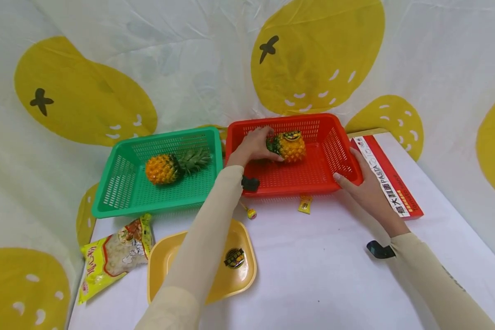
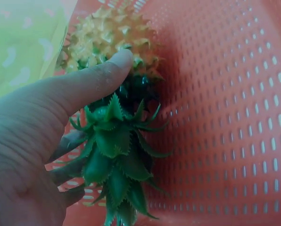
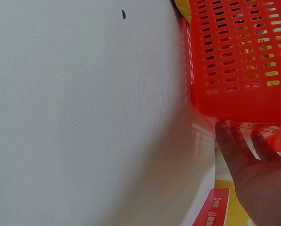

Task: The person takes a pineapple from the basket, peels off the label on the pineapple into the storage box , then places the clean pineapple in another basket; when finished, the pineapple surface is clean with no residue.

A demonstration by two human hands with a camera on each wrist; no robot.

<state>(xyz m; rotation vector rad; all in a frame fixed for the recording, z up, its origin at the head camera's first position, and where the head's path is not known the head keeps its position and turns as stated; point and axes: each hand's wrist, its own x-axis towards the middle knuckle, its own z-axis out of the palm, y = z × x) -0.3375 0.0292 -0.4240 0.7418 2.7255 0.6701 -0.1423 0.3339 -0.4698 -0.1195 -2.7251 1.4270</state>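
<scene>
- Pineapple (image 1: 290, 146) is lying on its side inside the red basket (image 1: 338, 133), toward the back wall, with its green leaves pointing left.
- I am gripping this pineapple with my left hand (image 1: 253, 145): the wrist view is showing my thumb (image 2: 91, 80) pressing where the leaves meet the yellow body, and my other fingers are curling under the leaves.
- I am resting my right hand (image 1: 365, 188) flat against the near right corner of the red basket, fingers (image 3: 227, 141) straight and touching the outer wall, holding nothing.
- Red pasta box (image 1: 389, 183) is lying on the white table (image 1: 326, 270) just right of the basket, beside my right hand.
- Green basket (image 1: 119, 183) is sitting directly left of the red one, holding a second pineapple (image 1: 165, 168) on its side.
- Yellow square plate (image 1: 235, 279) is sitting under my left forearm; a snack bag (image 1: 111, 256) is lying to its left.
- Two small wrapped sweets (image 1: 305, 204) are lying just in front of the red basket.
</scene>
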